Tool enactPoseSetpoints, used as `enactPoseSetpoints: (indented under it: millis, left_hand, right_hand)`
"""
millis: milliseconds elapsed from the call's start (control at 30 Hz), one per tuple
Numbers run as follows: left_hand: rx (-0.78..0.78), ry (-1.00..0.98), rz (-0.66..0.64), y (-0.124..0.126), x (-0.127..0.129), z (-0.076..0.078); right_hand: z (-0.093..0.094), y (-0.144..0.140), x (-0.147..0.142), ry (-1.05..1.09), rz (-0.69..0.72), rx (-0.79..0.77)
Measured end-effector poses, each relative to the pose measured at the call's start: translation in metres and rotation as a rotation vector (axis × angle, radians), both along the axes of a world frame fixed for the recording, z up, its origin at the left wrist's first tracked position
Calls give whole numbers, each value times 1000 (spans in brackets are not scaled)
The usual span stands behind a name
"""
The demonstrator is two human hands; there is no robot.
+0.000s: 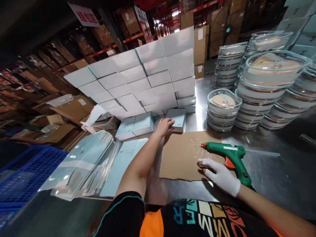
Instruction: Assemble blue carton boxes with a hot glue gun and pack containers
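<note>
My bare left hand (165, 127) reaches forward to a small white box (177, 118) at the foot of a stacked wall of similar boxes (148, 75). Its fingers are extended and touch the box's left side and top edge. On a flat cardboard sheet (177, 154), my right hand (221, 176) in a white glove lies with loosely spread fingers, holding nothing. Just beyond it is a green hot glue gun (224, 149) on its side, its orange tip over dried glue strings and a clear glue stick (263, 153) at its back.
Two more boxes (135, 125) sit left of my left hand. Flat pale-blue box blanks (84, 158) are piled along the table's left side. Several glass dishes with lids (223, 105) stand stacked at the right. A blue crate (37, 168) is at the far left.
</note>
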State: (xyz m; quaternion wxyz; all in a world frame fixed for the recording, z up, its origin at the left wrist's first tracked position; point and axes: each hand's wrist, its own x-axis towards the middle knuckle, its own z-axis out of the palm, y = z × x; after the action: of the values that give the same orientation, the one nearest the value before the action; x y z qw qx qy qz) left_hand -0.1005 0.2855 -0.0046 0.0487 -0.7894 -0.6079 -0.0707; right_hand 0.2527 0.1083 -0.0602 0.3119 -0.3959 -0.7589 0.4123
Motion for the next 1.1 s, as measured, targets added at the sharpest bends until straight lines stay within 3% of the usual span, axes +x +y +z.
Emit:
enactPoseSetpoints:
  millis: [233, 400, 533, 800, 1100]
  left_hand:
    - [-4, 35, 45, 26, 19, 3]
    - [-4, 32, 71, 30, 29, 5]
    - [-10, 46, 45, 20, 20, 5]
    - [44, 96, 72, -22, -31, -7]
    - [116, 78, 165, -18, -10, -26]
  right_hand:
    - [-4, -3, -5, -54, 124, 275]
    - [-8, 3, -2, -59, 137, 314]
    - [-13, 8, 1, -50, 136, 313]
    - [-17, 10, -2, -53, 143, 329]
    - [-13, 10, -3, -79, 160, 359]
